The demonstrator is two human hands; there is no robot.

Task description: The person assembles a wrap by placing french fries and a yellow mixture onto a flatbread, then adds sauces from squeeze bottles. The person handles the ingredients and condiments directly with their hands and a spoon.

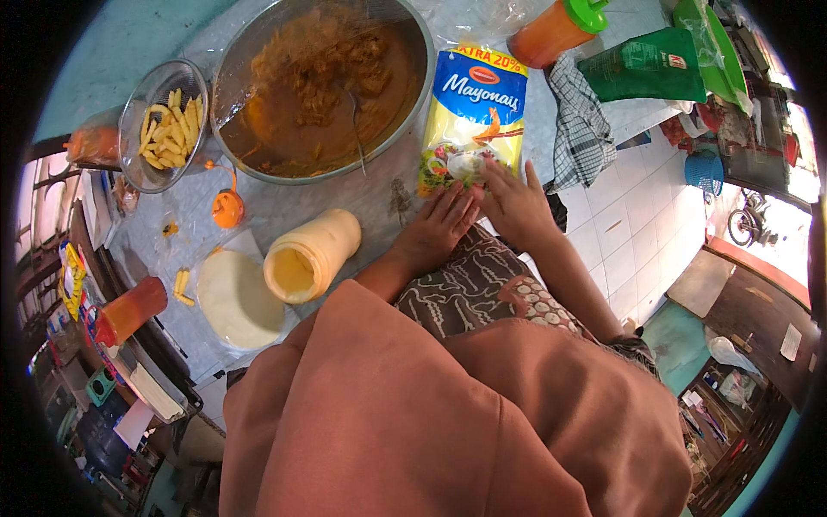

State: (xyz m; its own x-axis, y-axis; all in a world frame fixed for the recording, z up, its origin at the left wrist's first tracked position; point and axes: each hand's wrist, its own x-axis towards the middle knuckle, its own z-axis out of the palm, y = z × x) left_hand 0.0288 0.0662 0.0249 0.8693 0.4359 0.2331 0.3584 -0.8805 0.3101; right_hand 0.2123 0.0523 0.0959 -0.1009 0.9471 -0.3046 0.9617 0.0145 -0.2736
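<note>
A blue, yellow and white mayonnaise pouch [476, 108] lies on the table in front of me. My left hand [441, 226] rests on its near edge, fingers stretched out side by side. Flat on the pouch's lower right part lies my right hand [517, 205], with its fingers extended and thumb apart. Left of my left forearm, a pale yellow squeeze bottle [332, 243] shows its uncapped mouth; some creamy yellow stuff coats the inside. An orange nozzle cap [227, 208] sits apart from it, farther left.
Beyond the bottle stands a big metal bowl [426, 95] of brown saucy food with a spoon [356, 129]. Fries fill a wire strainer [129, 142] on the left. Round white sheets [231, 297] lie nearby. A checkered cloth [579, 125], green pouch [642, 67] and red sauce bottle [547, 36] are at right.
</note>
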